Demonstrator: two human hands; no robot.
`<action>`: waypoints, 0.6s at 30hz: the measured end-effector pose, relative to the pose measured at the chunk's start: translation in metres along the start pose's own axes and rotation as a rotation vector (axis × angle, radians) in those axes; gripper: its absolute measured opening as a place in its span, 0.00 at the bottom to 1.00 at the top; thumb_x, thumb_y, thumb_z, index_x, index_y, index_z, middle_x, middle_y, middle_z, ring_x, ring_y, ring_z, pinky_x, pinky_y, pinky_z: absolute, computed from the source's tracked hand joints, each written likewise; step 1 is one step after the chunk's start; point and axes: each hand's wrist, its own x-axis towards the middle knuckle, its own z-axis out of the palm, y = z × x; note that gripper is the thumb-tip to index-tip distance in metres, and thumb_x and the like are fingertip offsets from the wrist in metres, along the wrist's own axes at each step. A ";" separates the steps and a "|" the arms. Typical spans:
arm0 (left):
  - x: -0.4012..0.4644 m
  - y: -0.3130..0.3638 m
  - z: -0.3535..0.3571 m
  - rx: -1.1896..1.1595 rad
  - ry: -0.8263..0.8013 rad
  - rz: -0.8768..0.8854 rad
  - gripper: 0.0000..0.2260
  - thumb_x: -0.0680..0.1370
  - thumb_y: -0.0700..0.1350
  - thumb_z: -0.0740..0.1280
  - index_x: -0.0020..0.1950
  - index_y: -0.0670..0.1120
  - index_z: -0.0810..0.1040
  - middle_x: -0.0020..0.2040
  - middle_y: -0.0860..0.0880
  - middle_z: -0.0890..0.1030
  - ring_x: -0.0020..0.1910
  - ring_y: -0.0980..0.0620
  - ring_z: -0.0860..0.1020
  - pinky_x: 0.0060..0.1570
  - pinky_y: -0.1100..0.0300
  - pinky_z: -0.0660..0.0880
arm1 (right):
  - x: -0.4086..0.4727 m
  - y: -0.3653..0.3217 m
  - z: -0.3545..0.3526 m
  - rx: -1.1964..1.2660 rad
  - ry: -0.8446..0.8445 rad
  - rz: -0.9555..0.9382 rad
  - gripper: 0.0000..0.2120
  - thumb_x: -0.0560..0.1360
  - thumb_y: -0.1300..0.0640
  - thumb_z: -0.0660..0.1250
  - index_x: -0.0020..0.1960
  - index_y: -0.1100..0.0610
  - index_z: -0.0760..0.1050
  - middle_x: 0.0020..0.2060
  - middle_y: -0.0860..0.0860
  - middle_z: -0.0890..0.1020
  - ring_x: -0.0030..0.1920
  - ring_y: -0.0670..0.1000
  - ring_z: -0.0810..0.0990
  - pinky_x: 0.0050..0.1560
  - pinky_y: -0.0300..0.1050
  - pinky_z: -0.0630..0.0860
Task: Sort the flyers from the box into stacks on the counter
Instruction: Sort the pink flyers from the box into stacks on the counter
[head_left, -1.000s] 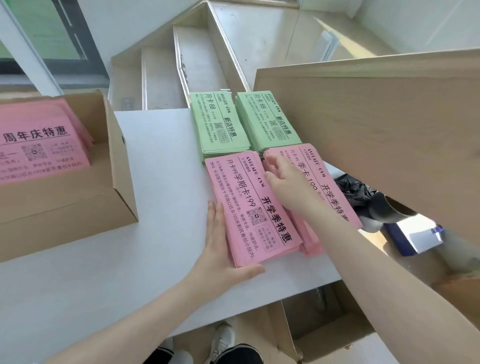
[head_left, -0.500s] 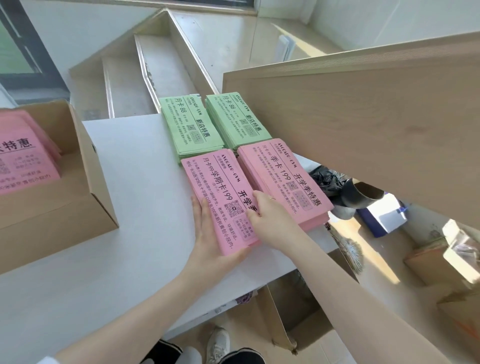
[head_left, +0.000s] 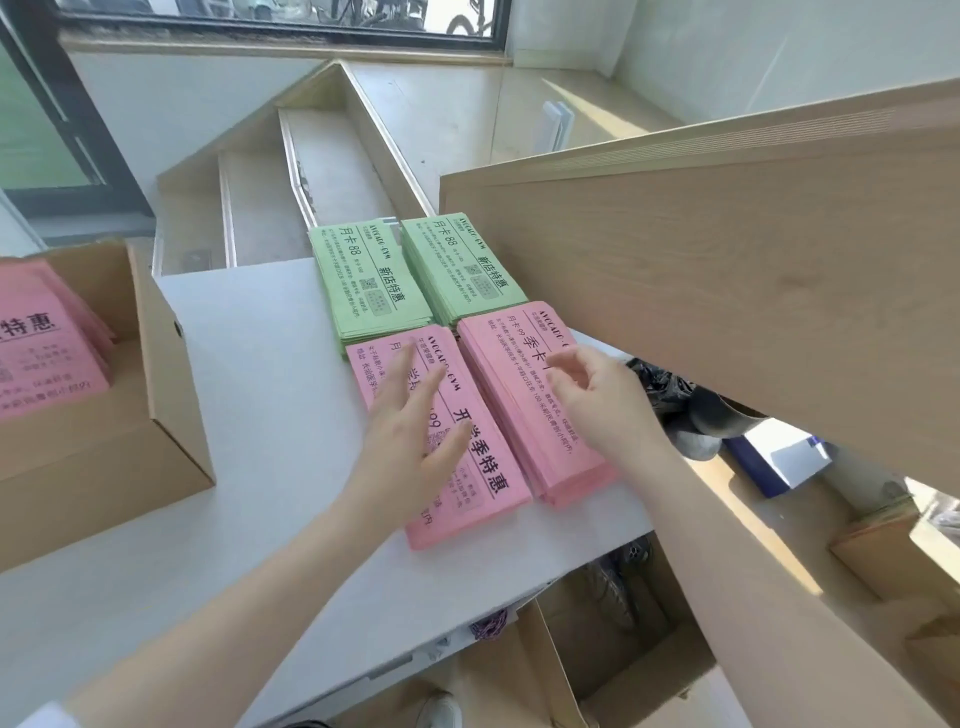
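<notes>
Far out to the left of the left hand, an open cardboard box on the white worktop, pink flyers stacked inside, cut off by the frame edge. Left hand spread flat, fingers straight and fanned, over the near-left pink stack; whether touching the top sheet or just above it, hard to tell. Beyond the left hand's fingertips, a green stack, its near edge meeting the far edge of that pink stack. Between the two hands, the narrow seam where the two pink stacks lie side by side. Right hand loose, fingers lightly curled and parted, gripping nothing, hovering over the near-right pink stack, thumb toward the left hand. Beyond the right hand's fingers, a second green stack, just beside the first. To the right of the right hand, a raised wooden panel edging the stacks. Under the right forearm, below worktop level, another open carton on the floor; further right, a black bag and a blue-and-white item, too unclear to name.
</notes>
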 end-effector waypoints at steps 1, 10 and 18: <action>0.016 0.010 0.002 0.085 -0.073 0.007 0.29 0.77 0.56 0.60 0.75 0.48 0.57 0.77 0.54 0.43 0.76 0.54 0.44 0.74 0.50 0.50 | 0.011 0.004 -0.005 0.003 0.003 0.017 0.12 0.79 0.57 0.59 0.61 0.55 0.73 0.59 0.49 0.78 0.49 0.49 0.79 0.48 0.42 0.74; 0.065 0.042 0.035 0.586 -0.634 0.134 0.50 0.67 0.66 0.68 0.76 0.51 0.40 0.76 0.45 0.37 0.75 0.46 0.40 0.72 0.51 0.45 | 0.055 0.039 -0.013 0.018 -0.231 0.183 0.12 0.77 0.56 0.60 0.60 0.54 0.70 0.48 0.44 0.79 0.42 0.42 0.79 0.34 0.36 0.75; 0.069 0.037 0.032 0.703 -0.573 0.237 0.42 0.67 0.66 0.67 0.75 0.55 0.53 0.76 0.51 0.53 0.74 0.49 0.52 0.60 0.48 0.72 | 0.050 0.048 -0.007 0.022 -0.211 0.133 0.23 0.74 0.60 0.65 0.68 0.55 0.64 0.60 0.48 0.76 0.53 0.46 0.76 0.49 0.41 0.72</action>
